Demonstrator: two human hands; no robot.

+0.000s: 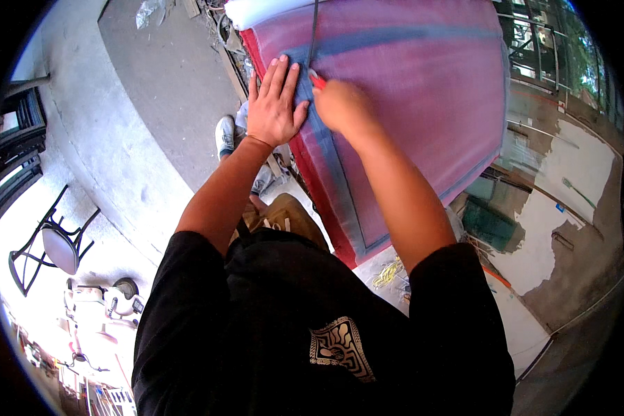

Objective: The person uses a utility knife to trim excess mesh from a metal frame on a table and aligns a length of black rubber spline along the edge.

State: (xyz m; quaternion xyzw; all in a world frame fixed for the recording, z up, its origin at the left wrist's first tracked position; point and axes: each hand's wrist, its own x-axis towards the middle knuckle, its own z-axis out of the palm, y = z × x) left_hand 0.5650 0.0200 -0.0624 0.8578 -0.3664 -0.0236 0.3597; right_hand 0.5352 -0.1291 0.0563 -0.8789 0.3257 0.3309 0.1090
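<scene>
A fine mesh sheet (pixel 416 104) is spread over a blue-grey frame (pixel 342 177) on a work surface with a red covering, which tints the mesh purple. My left hand (pixel 275 104) lies flat on the mesh along the frame's left side, fingers stretched out and holding nothing. Close to its right, my right hand (pixel 344 105) is closed around a small red-handled tool (pixel 317 80) with a metal tip; most of the handle is hidden in my fist. The tip meets the frame's side beside a dark thin cord (pixel 315 31), which runs up from it toward the far edge.
White rolled material (pixel 263 12) lies at the far edge. Left of the work surface are a folding chair (pixel 61 243) and a white wheeled frame (pixel 100 305). A green bin-like object (pixel 489 223) and a yellow tangle of cord (pixel 387 274) are at the right.
</scene>
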